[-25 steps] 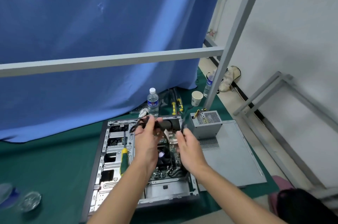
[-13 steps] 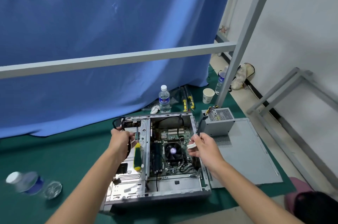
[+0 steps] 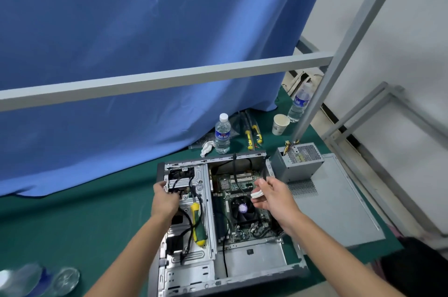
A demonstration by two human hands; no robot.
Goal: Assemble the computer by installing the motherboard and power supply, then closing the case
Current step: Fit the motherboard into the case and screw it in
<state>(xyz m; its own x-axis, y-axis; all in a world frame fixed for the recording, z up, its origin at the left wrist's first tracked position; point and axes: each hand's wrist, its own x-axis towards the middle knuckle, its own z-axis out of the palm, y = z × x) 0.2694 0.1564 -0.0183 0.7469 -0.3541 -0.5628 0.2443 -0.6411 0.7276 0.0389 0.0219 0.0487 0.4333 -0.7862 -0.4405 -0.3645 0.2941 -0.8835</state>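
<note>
From the head camera, you are looking down at the open computer case (image 3: pixel 242 272), which is lying flat on the green cloth (image 3: pixel 84 224) in the lower middle of the frame. The motherboard (image 3: pixel 240 199) is sitting inside the case, right of center, with its black fan (image 3: pixel 243 209) facing up.

Your left hand (image 3: pixel 164 199) is reaching into the left part of the case, its fingers curling around a bundle of black cables (image 3: pixel 189 224) by the metal drive bay. A green and yellow screwdriver (image 3: pixel 198 224) is lying on that bay, just right of your wrist.

Your right hand (image 3: pixel 274 196) is hovering over the upper right of the motherboard, thumb and fingers pinching a white connector (image 3: pixel 257 194) with a black wire (image 3: pixel 264 170) running up from it toward the case's far corner.

The power supply (image 3: pixel 298 163) is standing outside the case, just beside its upper right corner, on the grey side panel (image 3: pixel 339 212), which is lying flat at the right.

Toward the top of the cloth, a water bottle (image 3: pixel 222 136) is standing upright with a crumpled white tissue (image 3: pixel 207 147) beside it, a paper cup (image 3: pixel 280 124) further right and a second bottle (image 3: pixel 299 103) behind that. A blue curtain (image 3: pixel 145 42) is filling the upper left.
</note>
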